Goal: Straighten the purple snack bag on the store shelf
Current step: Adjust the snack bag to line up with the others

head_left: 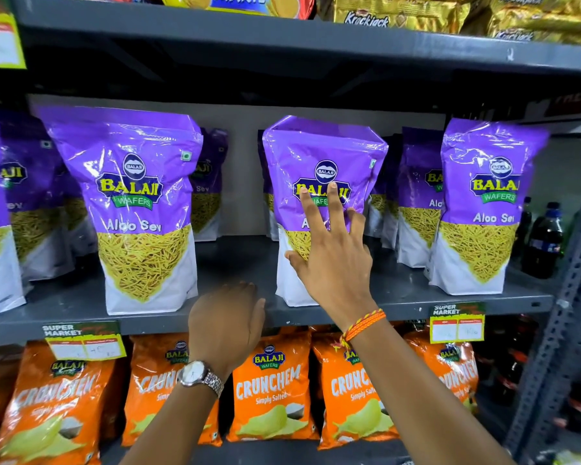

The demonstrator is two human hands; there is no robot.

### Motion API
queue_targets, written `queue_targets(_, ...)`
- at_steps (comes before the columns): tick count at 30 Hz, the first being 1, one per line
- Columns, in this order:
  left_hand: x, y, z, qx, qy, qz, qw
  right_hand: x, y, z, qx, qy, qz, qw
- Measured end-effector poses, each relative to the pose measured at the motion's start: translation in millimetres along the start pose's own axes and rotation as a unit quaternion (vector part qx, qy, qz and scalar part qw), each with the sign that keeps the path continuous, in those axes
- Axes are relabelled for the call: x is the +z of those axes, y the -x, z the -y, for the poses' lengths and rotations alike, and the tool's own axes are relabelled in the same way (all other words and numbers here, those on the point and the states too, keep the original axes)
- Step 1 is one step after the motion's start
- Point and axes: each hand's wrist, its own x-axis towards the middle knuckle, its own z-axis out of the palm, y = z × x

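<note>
Right hand (332, 260), fingers spread open, lies flat against upright purple snack bag (319, 156) on shelf (235, 263). Left hand (225, 320), loosely curled, empty, rests at shelf's near edge.

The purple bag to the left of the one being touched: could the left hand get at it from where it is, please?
Probably yes: the left hand sits at the shelf edge, and nothing stands between it and that purple bag.

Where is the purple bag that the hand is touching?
In the head view, the purple bag stands centre-right on the grey middle shelf, under the right hand, between two other purple bags.
</note>
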Motion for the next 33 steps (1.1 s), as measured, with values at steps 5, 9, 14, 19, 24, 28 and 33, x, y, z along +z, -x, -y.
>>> queue_targets(5,0,-1,0,-0.003,-0.003,0.008,1.0,-6,6,1,-0.004,-0.009,-0.003,1.0)
queue_targets(9,1,-1,0,-0.005,-0.009,0.018,1.0,-13,14,3,-0.002,-0.014,-0.012,1.0)
queue_targets(14,0,0,-1,-0.004,-0.011,0.017,1.0,-19,28,2,0.0,-0.023,-0.036,0.999)
queue_targets(19,1,0,-1,-0.004,-0.008,0.014,1.0,-18,37,2,0.007,-0.026,-0.058,0.998)
queue_targets(24,3,0,0,-0.004,-0.013,0.01,1.0,-15,34,3,0.015,-0.028,-0.047,0.998)
queue_targets(28,4,0,1,-0.007,-0.001,0.009,1.0,-12,24,0,0.015,-0.027,-0.026,0.999)
queue_targets(33,4,0,1,-0.007,0.005,0.013,1.0,-7,16,-2,0.006,-0.011,-0.007,1.0)
